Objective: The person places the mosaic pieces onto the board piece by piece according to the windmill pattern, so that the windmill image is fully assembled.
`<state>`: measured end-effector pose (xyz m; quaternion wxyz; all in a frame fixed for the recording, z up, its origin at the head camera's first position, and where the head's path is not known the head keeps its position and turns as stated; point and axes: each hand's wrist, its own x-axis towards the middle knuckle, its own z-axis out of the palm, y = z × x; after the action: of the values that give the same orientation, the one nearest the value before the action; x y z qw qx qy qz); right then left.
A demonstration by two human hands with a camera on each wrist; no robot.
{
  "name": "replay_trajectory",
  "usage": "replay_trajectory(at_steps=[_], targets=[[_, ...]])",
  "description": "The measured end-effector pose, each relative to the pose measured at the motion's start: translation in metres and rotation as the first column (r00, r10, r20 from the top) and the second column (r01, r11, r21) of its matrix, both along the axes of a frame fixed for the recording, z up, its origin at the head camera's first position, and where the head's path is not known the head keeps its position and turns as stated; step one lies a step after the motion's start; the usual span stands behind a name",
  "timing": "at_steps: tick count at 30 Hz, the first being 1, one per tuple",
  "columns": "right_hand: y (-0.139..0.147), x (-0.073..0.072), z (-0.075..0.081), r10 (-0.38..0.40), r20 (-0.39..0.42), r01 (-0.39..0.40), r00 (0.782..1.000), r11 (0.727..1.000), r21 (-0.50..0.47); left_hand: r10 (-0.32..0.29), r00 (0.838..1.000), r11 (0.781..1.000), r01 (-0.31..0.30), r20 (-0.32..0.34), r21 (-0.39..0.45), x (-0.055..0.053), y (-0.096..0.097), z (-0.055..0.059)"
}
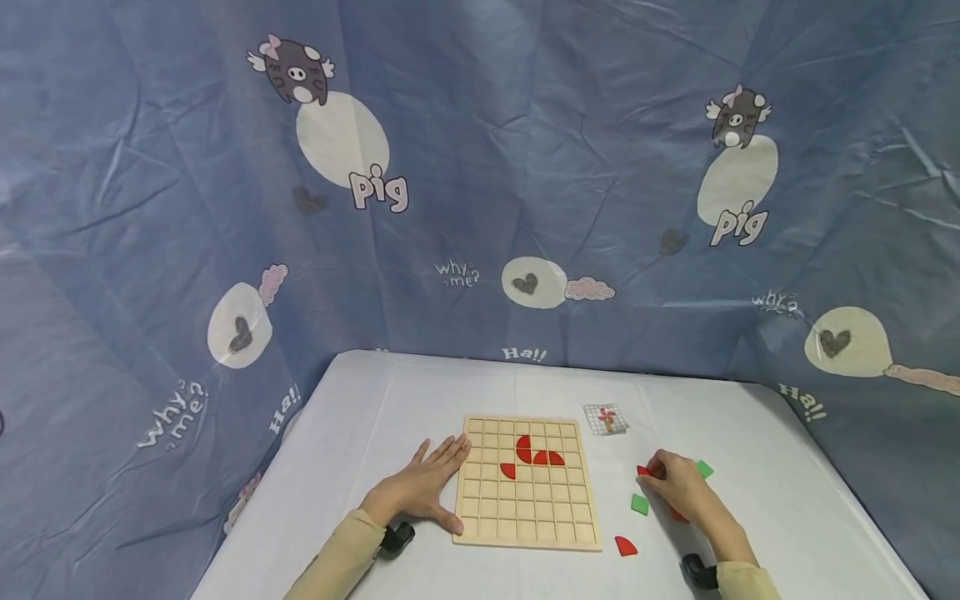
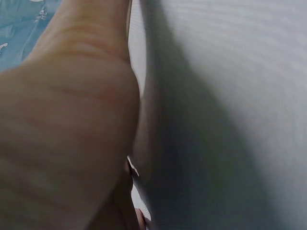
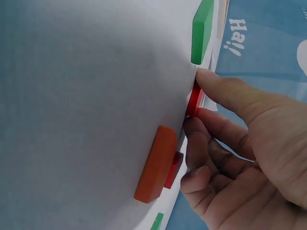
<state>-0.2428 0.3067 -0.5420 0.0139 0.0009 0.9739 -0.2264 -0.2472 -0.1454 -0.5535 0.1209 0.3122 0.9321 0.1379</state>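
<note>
With its fingers spread, my left hand (image 1: 422, 485) lies against the left edge of a square wooden grid board (image 1: 525, 508). Several red quarter-circle pieces (image 1: 508, 471) sit in cells in the board's upper part. To the right of the board, my right hand (image 1: 681, 486) pinches a red piece (image 3: 194, 99) between thumb and fingers, close to the white tabletop; the fingers hide part of its shape. In the right wrist view, a green block (image 3: 202, 31) is beyond the thumb, and an orange block (image 3: 156, 165) lies near the curled fingers with a red piece (image 3: 174, 170) behind it.
A card with a printed grid pattern (image 1: 604, 419) lies beyond the board's upper right corner. A green square (image 1: 640, 504) and a loose red quarter circle (image 1: 626, 546) lie between the board and my right arm. A blue patterned curtain (image 1: 480, 167) hangs behind the table.
</note>
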Motion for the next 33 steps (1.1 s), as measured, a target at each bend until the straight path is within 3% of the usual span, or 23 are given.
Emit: replay_trajectory(at_steps=[12,28,33], targets=[[0.0030,0.0005,-0.0026,0.105,-0.069,-0.105,0.992,0.994,0.005,-0.014,1.000,1.000,0.014,-0.012,-0.001,0.0000,-0.0015,-0.0003],[-0.0037,-0.0007,-0.0015,0.051,-0.008,-0.051,0.999,0.999,-0.011,-0.003,1.000,1.000,0.003,-0.002,-0.001,0.0005,-0.0006,0.0004],[-0.0040,-0.0006,-0.0001,0.070,-0.038,-0.070,0.997,0.998,0.007,0.004,1.000,1.000,-0.004,0.006,0.003,0.0005,-0.0001,0.0019]])
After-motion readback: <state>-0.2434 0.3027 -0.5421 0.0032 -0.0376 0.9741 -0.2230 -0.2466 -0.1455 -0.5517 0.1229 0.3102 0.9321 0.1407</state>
